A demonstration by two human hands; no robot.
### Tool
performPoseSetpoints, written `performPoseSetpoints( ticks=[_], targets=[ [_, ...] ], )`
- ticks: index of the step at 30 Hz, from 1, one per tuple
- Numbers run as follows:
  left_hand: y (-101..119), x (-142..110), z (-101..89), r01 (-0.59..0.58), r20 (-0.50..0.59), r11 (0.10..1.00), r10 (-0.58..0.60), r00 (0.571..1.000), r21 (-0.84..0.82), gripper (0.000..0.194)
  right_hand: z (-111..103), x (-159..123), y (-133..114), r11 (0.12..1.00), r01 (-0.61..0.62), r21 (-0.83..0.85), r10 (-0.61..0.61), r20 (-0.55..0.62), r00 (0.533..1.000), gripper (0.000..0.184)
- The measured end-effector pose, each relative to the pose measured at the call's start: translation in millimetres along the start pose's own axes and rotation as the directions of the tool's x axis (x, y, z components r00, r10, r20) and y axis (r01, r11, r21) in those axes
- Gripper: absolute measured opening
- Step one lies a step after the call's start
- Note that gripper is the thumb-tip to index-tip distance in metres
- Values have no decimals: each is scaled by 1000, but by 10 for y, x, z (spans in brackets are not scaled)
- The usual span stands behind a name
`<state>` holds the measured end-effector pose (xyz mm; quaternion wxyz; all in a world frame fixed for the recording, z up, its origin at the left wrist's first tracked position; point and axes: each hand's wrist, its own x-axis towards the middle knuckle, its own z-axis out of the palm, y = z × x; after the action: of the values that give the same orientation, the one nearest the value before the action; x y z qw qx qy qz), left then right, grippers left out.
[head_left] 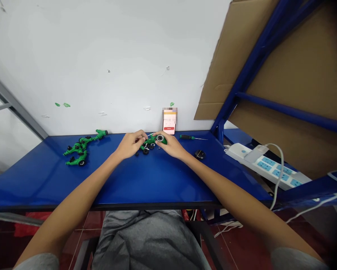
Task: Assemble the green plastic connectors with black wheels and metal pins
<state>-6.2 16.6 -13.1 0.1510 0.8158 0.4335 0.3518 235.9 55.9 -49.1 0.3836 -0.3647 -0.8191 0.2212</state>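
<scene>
The fingers point(140, 133) of your left hand point(130, 144) are closed in a pinch on a thin metallic rod point(149, 135), near the centre of the frame. Your right hand point(172, 144), just beside it, has its fingers bent around a green cylindrical part point(161, 139), whose round, silver-rimmed end is turned to you. Whether the rod touches this part, I cannot tell.

Between and below your hands, small green and black pieces point(145, 152) lie on the blue surface point(146, 183); your fingers hide some of them. Just above your right hand, a phone point(169, 123) stands upright by the white wall point(129, 56), with its screen lit. To the right of this hand lies a screwdriver point(187, 137) with a green and black handle, and lower, a small black object point(199, 154). At the left of the frame, well apart from your hands, rests a green jointed assembly point(82, 148). At the lower right is a white power strip point(251, 157) with light blue sockets.
</scene>
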Motion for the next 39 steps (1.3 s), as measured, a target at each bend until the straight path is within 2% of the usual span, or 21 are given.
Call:
performPoseSetpoints(
  ticks=[4,9,11,13,16,18,23,30,35,39],
  targets=[
    [48,-29,77,-78,-7,995,78,997,60,21,-19,0,9,988,13,-155,-16,-19,1000,29],
    [40,-33,181,8,-65,1000,-9,998,-8,21,-12,-25,-52,970,2,-244,-4,-8,1000,35],
    [49,-38,205,30,-55,999,-30,998,-10,21,9,-48,-107,961,-22,-274,26,9,1000,33],
    [70,-50,216,5,-30,999,-4,1000,38,22,36,-69,-160,956,-50,-289,59,21,998,28],
    [112,-73,218,-88,19,984,86,996,154,35,73,-88,-214,947,-77,-311,91,30,995,25],
    [140,-87,222,-116,53,969,107,993,218,34,88,-92,-238,935,-88,-343,109,44,993,23],
    [194,-108,272,-79,116,928,39,992,364,31,107,-104,-296,891,-88,-446,128,60,990,28],
    [172,-137,387,-80,146,836,-1,989,543,39,141,-136,-307,862,-78,-501,125,61,990,36],
    [130,-140,418,-72,132,830,-2,991,553,36,171,-154,-379,877,-117,-466,166,66,984,30],
    [141,-92,375,54,45,874,-86,995,484,43,196,-152,-448,883,-124,-453,174,70,982,22]
  ],
)
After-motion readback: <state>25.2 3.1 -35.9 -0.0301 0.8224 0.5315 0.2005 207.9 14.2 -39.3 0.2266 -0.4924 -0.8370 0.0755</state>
